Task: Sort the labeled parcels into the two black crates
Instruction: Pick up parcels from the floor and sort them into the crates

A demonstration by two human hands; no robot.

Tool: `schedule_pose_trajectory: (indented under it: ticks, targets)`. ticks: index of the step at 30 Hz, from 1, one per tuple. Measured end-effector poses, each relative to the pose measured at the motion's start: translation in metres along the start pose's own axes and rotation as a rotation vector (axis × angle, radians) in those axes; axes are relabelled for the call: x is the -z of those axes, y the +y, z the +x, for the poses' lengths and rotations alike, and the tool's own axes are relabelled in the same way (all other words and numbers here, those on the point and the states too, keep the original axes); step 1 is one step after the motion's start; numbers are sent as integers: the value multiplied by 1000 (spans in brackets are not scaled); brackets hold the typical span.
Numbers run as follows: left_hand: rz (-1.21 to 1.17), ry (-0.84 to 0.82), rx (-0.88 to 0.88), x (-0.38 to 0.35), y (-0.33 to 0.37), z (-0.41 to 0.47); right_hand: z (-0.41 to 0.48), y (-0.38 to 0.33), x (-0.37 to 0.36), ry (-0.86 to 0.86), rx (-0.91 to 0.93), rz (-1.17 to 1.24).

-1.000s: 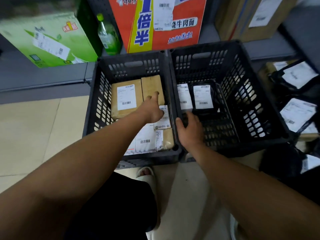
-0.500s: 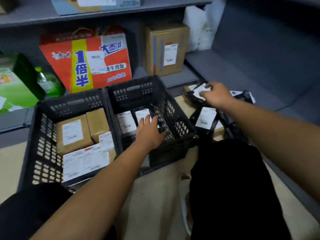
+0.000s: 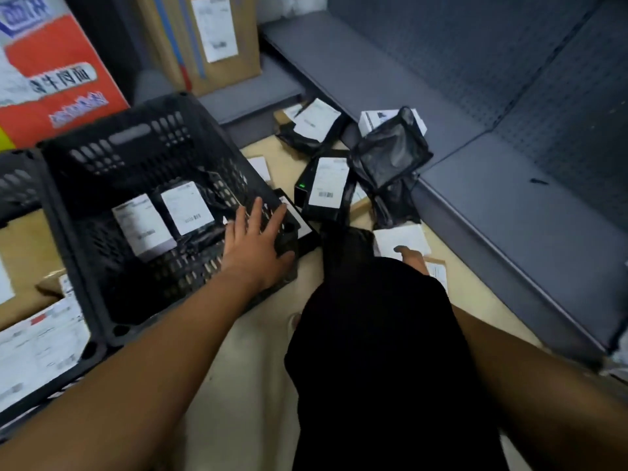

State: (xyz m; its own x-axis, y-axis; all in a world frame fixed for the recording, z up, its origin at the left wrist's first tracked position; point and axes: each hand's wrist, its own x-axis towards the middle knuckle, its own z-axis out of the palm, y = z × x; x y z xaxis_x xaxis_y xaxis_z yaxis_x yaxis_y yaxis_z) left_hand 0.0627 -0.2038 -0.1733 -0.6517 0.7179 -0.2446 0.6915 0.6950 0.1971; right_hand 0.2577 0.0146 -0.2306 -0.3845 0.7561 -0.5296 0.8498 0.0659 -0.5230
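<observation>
While black plastic mailers with white labels [image 3: 326, 181] lie scattered on the floor beside the slotted black plastic crate [image 3: 102, 158], the left hand [image 3: 258, 244] rests open, fingers spread, on the crate's near corner. The right hand [image 3: 411, 258], mostly hidden behind a dark-clothed knee [image 3: 373, 317], touches a white-labelled parcel [image 3: 401, 237]; its grip cannot be judged. Lifting that parcel cratewards seemingly comes next.
</observation>
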Motion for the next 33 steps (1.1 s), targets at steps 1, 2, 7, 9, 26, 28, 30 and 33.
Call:
schedule_pose_trajectory:
  ticks: [1,2,7,9,26,28,30,33]
  targets:
    - [17,0,-6,-4,0,7,11,10,-10,-8,-10,-78]
    - [40,3,-19,-8,-1,14,19,17,-19,3,-11,-156]
    - [152,91,-189,-24,-4,51,49,6,-55,38,50,-130]
    - [132,103,-222,-31,-6,62,71,-18,-64,27,77,-20]
    - [103,245,-266,-54,-12,70,198,-106,-117,-47,-309,643]
    - [92,223,-265,-53,-12,72,189,-105,-112,-80,-314,667]
    - [83,205,-261,-52,-12,72,178,-104,-105,-99,-315,708]
    - [67,190,-253,-49,-12,69,157,-108,-86,-117,-297,738]
